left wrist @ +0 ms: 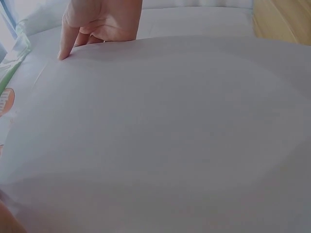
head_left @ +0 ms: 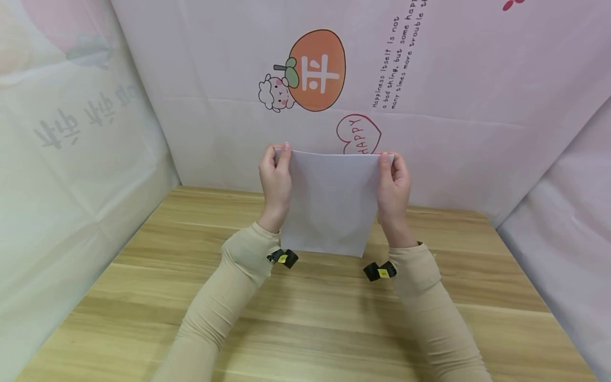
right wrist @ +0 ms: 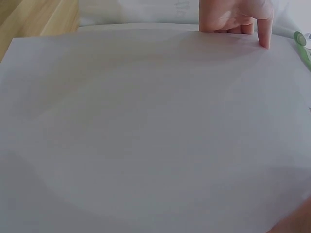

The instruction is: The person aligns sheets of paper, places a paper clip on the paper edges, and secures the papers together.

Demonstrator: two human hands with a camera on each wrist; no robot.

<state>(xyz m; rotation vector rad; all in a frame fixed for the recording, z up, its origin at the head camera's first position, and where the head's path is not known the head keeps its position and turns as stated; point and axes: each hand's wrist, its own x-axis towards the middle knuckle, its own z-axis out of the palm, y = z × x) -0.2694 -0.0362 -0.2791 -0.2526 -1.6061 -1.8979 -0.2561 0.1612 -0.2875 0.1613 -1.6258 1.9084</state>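
Note:
A white sheet of paper (head_left: 331, 204) hangs upright above the table, its lower edge towards me. My left hand (head_left: 277, 178) pinches its upper left corner, thumb on the near face and fingers behind. At the upper right corner my right hand (head_left: 393, 185) pinches it the same way. Paper (left wrist: 165, 126) fills most of the left wrist view, with the right hand (left wrist: 104, 19) at the top edge. In the right wrist view the left hand (right wrist: 235, 17) grips the far edge of the paper (right wrist: 150, 121). Whether it is one sheet or several, I cannot tell.
Below lies a wood-grain table (head_left: 305, 318). A pale printed cloth (head_left: 215, 63) with an orange fruit drawing (head_left: 329, 45) and lettering hangs behind it. White cloth also hangs at the left (head_left: 71, 175) and right (head_left: 573, 201). Each wrist wears a small black camera (head_left: 379, 271).

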